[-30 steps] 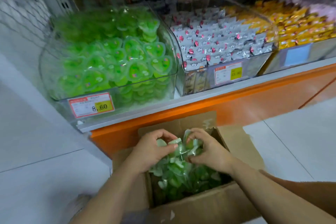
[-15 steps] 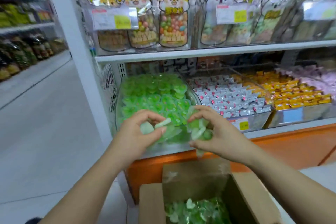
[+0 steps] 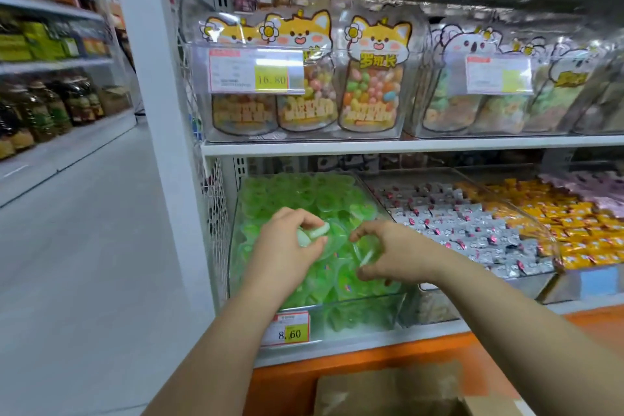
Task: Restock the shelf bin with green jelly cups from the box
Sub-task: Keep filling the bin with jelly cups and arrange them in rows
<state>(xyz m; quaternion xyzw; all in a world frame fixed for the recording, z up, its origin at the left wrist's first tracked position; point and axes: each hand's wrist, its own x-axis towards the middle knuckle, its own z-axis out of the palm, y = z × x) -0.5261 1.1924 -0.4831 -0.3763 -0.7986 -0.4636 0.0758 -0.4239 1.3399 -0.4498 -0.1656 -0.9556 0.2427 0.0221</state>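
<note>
Green jelly cups (image 3: 304,194), small clear pots of bright green jelly, fill the clear plastic shelf bin (image 3: 368,312) at the left end of the lower shelf and are heaped close to its rim. Both hands hang just above the front half of that heap. The left hand (image 3: 287,248) has its fingers and thumb curled round a few pale green cups (image 3: 315,232), whose whitish rims stick out between thumb and forefinger; how many it holds cannot be told. The right hand (image 3: 396,255) is just beside it, not touching it. Its wrist is bent and its fingers arch downward, and thumb and fingertips pinch one pale cup (image 3: 367,257) by its edge, close over the cups lying in the bin. A white and yellow price label (image 3: 292,329) reading 8.60 sits on the bin's front wall, under the left forearm. The brown cardboard box (image 3: 388,388) lies at the bottom edge of the view, below the hands and in front of the orange shelf base (image 3: 337,366); only its flap shows, not its inside. To the right of the green bin stands a bin of silver-wrapped sweets (image 3: 456,213), then one of yellow-wrapped sweets (image 3: 557,213). On the shelf above, fox-topped bags of coloured sweets (image 3: 374,84) stand upright in a clear case.
</note>
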